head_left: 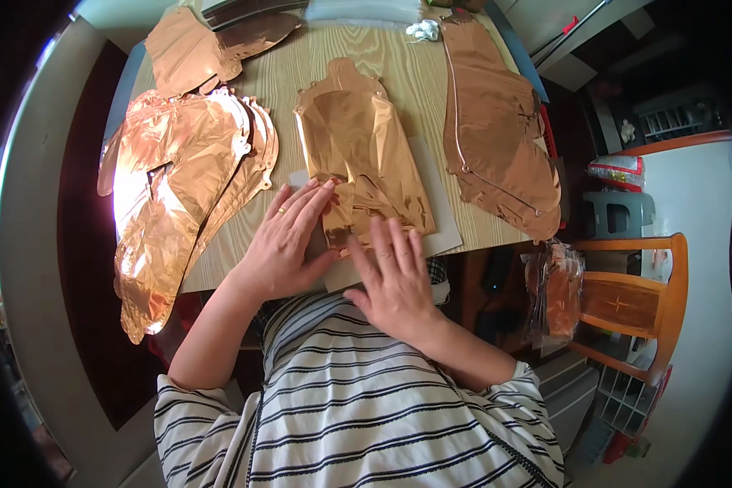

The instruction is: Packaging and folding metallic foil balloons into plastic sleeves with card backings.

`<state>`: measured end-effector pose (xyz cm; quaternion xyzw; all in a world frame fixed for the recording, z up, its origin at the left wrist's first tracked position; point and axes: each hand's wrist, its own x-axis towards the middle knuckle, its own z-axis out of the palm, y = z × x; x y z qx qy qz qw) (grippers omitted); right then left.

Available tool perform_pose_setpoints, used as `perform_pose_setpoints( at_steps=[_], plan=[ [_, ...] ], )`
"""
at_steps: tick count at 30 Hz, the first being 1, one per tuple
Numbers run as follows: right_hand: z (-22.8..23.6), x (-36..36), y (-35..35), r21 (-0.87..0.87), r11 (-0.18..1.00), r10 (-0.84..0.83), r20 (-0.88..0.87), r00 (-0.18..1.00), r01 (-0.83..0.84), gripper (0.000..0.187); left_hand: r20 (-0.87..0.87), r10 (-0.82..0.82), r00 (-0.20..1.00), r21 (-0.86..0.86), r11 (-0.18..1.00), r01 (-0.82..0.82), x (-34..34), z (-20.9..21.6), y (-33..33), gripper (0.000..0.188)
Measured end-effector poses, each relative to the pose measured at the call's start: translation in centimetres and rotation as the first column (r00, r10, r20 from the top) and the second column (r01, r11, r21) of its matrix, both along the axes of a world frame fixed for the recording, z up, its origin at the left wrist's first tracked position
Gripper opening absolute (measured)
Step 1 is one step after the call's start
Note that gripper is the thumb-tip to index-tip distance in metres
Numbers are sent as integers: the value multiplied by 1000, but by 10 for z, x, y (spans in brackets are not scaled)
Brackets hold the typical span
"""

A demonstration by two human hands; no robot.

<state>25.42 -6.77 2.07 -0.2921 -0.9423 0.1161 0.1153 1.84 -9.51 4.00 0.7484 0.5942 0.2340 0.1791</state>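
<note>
Yr L hand [283,241], flat, & R hand [396,281], spread, are at near end of gold foil [350,130], long axis pointing away fr. you.

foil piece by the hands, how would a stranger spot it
On the table, look between the left foils and right foil. The foil piece lies there, by the left hand and right hand. Unlike its neighbours, it rests on a grey sheet.
</note>
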Motion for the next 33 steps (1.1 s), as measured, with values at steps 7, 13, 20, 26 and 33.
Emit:
perform_pose_setpoints(
  at_steps=[7,13,20,26,33],
  plan=[
    [6,17,7,10,988,-155,62,986,155,85,-119,-63,991,-67,996,56,-3,24,12,80],
    [12,9,7,-132,964,-218,115,969,233,76,-99,-458,884,77,882,465,53,16,68,65],
    [8,14,6,-71,976,-200,80,976,206,72,-465,-413,783,34,876,482,28,-23,132,80],
    [12,15,8,-71,982,-168,121,978,177,76,-573,-187,798,46,965,259,-23,-29,181,77],
    [18,15,9,-103,976,-179,136,974,194,77,-296,-116,948,179,968,174,1,6,96,81]
  ],
)
